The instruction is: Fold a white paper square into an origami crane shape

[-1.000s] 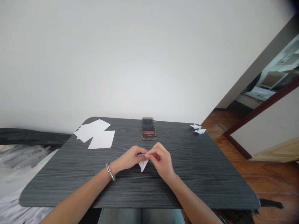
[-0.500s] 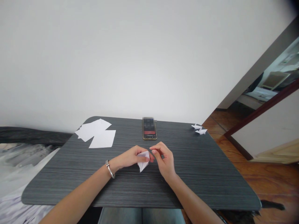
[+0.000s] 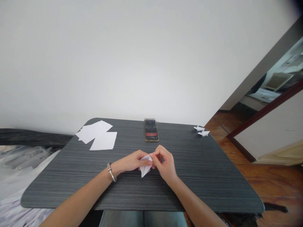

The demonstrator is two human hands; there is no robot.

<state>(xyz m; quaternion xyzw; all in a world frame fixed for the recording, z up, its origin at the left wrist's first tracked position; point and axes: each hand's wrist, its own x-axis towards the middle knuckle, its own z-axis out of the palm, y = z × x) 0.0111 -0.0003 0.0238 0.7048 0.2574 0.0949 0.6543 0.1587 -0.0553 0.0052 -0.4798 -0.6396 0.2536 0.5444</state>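
A folded white paper piece (image 3: pixel 145 170) hangs point-down just above the dark table, its upper part hidden by my fingers. My left hand (image 3: pixel 133 160), with a silver bangle (image 3: pixel 110 172) on the wrist, pinches it from the left. My right hand (image 3: pixel 164 161) pinches its upper right edge between thumb and fingers. The two hands meet over the paper, almost touching.
A dark wood-grain table (image 3: pixel 189 176) carries loose white paper sheets (image 3: pixel 99 135) at the back left, a phone (image 3: pixel 151 130) at the back centre, and small folded paper figures (image 3: pixel 201 131) at the back right corner. A bed lies left, wooden floor right.
My right hand has come back to the paper and taken hold of it, closing the gap between my hands. The paper point now sits slightly lower and to the right.
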